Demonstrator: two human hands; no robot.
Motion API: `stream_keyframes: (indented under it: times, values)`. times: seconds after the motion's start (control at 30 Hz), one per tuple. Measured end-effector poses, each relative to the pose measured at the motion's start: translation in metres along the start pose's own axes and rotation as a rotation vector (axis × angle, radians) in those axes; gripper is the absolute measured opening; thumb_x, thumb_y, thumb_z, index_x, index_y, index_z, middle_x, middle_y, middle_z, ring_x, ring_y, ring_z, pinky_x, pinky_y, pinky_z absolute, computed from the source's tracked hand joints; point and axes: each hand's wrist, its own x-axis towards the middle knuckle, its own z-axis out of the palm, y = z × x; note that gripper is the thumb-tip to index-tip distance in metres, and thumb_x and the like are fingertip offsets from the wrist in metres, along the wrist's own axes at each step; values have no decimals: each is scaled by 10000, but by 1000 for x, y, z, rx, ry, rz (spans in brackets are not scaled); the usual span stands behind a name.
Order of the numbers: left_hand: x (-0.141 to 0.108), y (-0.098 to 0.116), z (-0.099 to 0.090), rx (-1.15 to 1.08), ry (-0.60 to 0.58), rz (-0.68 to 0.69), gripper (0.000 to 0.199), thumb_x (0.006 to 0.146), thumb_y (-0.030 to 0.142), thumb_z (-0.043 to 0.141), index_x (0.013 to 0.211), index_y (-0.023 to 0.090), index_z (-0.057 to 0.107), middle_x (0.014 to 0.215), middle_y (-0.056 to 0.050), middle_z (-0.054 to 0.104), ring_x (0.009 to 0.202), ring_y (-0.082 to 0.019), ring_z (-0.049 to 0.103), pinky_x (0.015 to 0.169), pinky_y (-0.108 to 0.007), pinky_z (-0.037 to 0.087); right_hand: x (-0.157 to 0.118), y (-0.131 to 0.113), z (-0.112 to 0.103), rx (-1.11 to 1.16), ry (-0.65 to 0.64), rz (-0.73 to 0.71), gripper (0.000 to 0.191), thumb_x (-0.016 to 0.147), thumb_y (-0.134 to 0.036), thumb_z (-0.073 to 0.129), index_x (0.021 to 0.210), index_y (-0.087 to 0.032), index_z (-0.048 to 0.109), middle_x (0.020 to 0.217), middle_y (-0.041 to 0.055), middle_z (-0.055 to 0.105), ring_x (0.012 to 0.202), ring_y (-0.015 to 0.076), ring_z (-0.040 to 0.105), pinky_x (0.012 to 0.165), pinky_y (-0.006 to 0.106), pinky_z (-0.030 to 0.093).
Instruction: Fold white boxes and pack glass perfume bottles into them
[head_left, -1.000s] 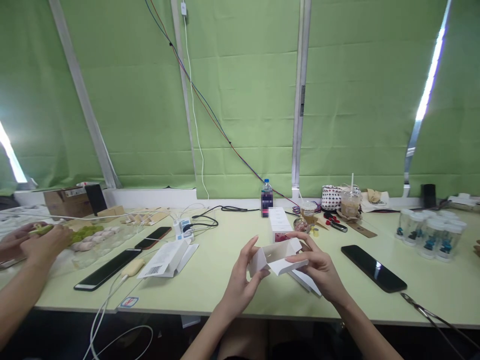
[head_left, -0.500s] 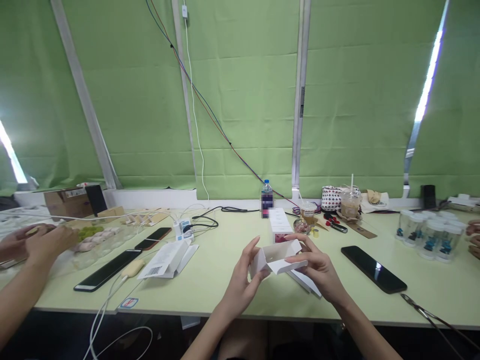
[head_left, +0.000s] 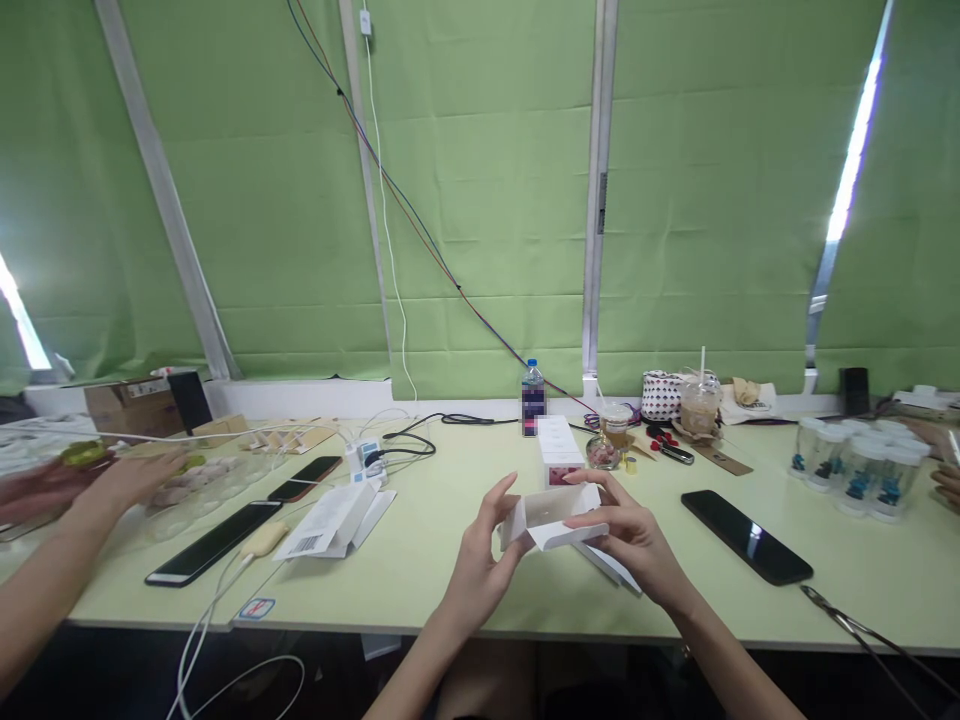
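Observation:
A small white box with an open end and a loose flap is held above the table's front part. My left hand grips its left side between thumb and fingers. On the right side, my right hand has its fingers on the rim and the flap. Flat white cartons lie on the table beneath, partly hidden by my right hand. Behind the held box, a longer white box with a dark red printed end lies on the table.
Folded white cartons, phones and a white power strip lie left. On the right are a black phone, scissors and clear jars. Another person's hand works at far left.
The other person's hands at far left have moved, one now reaching over the tray. My fingers on the flap have shifted slightly left; both hands still hold the box.

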Motion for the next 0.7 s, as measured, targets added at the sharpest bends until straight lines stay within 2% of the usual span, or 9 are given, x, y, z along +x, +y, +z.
stream_keyframes:
  times: [0.23,0.47,0.6,0.7]
  values:
    - [1,1,-1,8,0,-5,545,868,181,509,1370,273,318,1071,-48,591,1012,-190,581,959,-395,452,1,0,0,-9,-12,-6,180,854,-364,612,939,-316,763,1260,70,514,1182,290,477,916,395,461]
    - [-5,-12,5,27,14,102,635,909,167,470,1428,313,134,1143,-60,579,1083,-185,567,958,-403,451,2,0,1,5,29,-15,178,857,-356,609,929,-310,765,1259,68,498,1159,277,495,924,379,459]
    - [-6,-22,6,135,29,230,602,909,168,495,1403,357,208,1260,-75,525,1089,-199,575,922,-385,477,3,0,1,26,38,-30,173,859,-341,606,917,-301,764,1258,70,486,1152,273,498,907,360,466]
    - [-4,-20,4,189,-1,260,554,921,166,474,1396,360,266,1275,-81,512,1061,-199,579,888,-356,492,3,0,1,31,36,-8,183,866,-340,594,921,-286,760,1245,76,485,1136,272,505,898,358,471]
